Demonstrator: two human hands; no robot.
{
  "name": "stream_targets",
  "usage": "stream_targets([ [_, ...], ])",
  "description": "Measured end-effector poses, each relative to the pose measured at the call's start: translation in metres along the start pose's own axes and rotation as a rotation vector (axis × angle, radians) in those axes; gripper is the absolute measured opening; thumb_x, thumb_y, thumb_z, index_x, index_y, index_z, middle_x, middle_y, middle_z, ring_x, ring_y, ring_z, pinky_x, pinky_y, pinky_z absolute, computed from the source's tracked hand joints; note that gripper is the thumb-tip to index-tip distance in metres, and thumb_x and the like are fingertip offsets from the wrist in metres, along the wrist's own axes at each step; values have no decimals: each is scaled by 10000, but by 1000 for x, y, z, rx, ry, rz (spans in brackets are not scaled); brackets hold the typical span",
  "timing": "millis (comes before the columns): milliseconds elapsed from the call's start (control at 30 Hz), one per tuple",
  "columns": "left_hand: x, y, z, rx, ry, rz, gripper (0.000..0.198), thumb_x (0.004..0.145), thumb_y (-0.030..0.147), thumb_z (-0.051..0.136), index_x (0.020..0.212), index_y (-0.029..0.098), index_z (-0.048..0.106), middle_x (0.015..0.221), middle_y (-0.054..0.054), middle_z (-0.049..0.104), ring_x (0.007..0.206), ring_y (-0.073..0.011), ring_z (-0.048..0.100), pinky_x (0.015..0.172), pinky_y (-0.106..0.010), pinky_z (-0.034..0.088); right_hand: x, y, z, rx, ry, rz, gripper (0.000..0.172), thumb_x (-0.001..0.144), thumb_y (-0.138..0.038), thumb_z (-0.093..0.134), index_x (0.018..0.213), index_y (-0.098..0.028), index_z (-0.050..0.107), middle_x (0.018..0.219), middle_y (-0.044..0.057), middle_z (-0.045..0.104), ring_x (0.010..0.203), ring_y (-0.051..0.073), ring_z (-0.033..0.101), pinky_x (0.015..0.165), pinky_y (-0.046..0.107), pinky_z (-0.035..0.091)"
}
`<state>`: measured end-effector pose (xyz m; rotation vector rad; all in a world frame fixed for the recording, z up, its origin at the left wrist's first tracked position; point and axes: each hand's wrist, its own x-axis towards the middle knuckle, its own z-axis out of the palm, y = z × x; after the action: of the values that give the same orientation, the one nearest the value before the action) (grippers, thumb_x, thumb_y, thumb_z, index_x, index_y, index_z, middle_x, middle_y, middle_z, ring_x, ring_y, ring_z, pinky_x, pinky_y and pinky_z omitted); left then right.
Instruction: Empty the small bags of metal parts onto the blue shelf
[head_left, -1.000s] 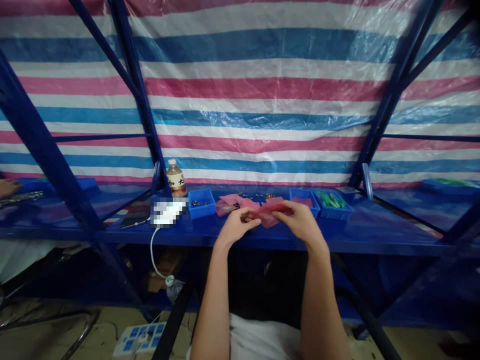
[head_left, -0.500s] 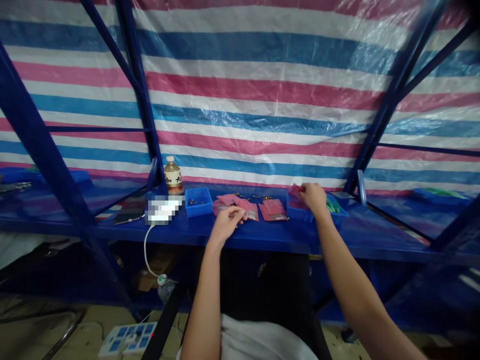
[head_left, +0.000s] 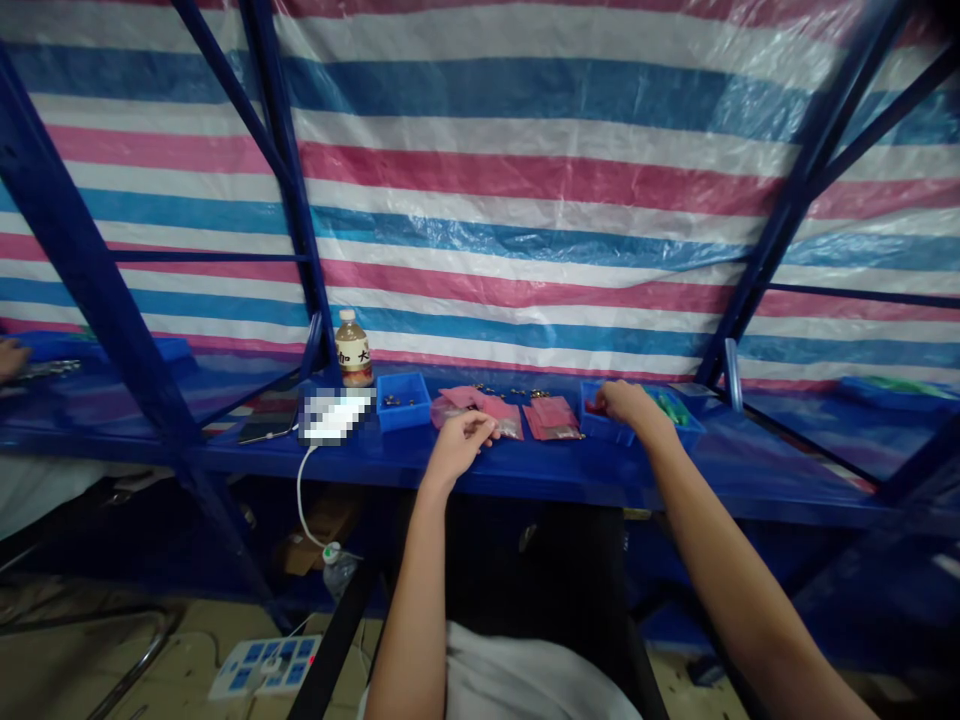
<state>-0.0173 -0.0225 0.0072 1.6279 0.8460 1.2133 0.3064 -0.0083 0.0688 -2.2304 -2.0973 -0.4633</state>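
Observation:
My left hand (head_left: 459, 450) rests at the table's front with thumb and fingers closed together, beside a pile of pink plastic bags (head_left: 507, 417). Whatever those fingers may pinch is too small to make out. My right hand (head_left: 630, 405) reaches down into a blue bin (head_left: 609, 430), its fingertips hidden behind the hand and inside the bin. Something red (head_left: 595, 408) shows at the bin's left side by these fingers. Between my hands lies a second stack of pink bags (head_left: 553, 418), with small contents visible through the plastic.
Small brass-coloured parts (head_left: 529, 393) lie behind the bags, and more sit in a blue tray (head_left: 403, 415) on the left. Green packets fill a bin (head_left: 671, 407) at right. A drink bottle (head_left: 353, 350) stands behind a cabled device. Another person's hand (head_left: 11, 358) appears far left.
My right hand has lowered into the blue bin; the pink bag it held above the rim no longer shows there. My left hand stays by the pile. Another person's hand has appeared far left.

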Motion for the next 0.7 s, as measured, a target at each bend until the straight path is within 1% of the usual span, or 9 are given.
stream_targets([
  [33,0,-1,0,3,0,-1,266,839,396,634,905,143,683,846,-92,732,701,-161,636,565,-233,438,1,1,-1,4,-3,-8,224,867,-112,544,938,-173,748,988,125,729,895,219,675,775,289,421],
  [100,1,-2,0,11,-1,-4,276,844,402,629,924,144,687,858,-94,734,704,-160,638,570,-233,442,2,2,-4,2,20,-8,233,894,-133,526,967,-159,746,1022,149,719,935,232,673,780,290,428],
  [233,1,-2,0,20,-2,-10,277,850,398,621,924,139,685,866,-100,735,709,-159,643,576,-233,445,5,6,-13,-23,118,18,295,957,-208,461,1061,-141,729,1075,189,700,1032,270,651,822,309,445],
  [367,0,0,-1,16,-2,-10,271,852,386,615,922,133,683,860,-104,734,703,-160,641,571,-234,441,1,5,-12,-78,155,-27,298,955,-221,463,1015,-135,742,1025,199,711,998,292,665,841,334,456],
  [433,0,0,0,13,-1,-7,275,849,393,618,918,135,684,858,-102,734,699,-161,640,571,-236,441,-3,5,-6,-84,137,-45,304,944,-185,453,1003,-130,746,1019,206,710,994,309,670,851,361,457],
  [533,0,1,0,4,-3,-17,278,838,407,631,898,140,682,846,-96,732,696,-161,638,570,-237,437,-7,9,2,-21,43,-27,313,900,-117,462,1012,-141,754,1048,207,713,981,311,683,828,372,471],
  [633,1,2,0,5,-8,-22,280,833,413,635,884,142,684,842,-95,730,698,-162,637,572,-240,433,-6,18,3,59,-65,-43,282,814,-86,554,934,-202,781,962,126,751,887,250,708,782,309,486],
  [667,1,2,0,9,-9,-23,279,834,411,633,887,142,686,844,-96,731,699,-163,638,573,-242,433,-5,21,2,105,-80,-52,270,781,-85,589,903,-224,787,908,90,761,844,230,711,767,290,489],
  [700,1,1,0,14,-7,-25,278,836,408,628,894,142,687,848,-96,732,698,-163,639,574,-243,432,-4,24,-1,170,-49,-42,259,745,-86,622,866,-241,791,851,59,764,797,216,709,751,278,493],
])
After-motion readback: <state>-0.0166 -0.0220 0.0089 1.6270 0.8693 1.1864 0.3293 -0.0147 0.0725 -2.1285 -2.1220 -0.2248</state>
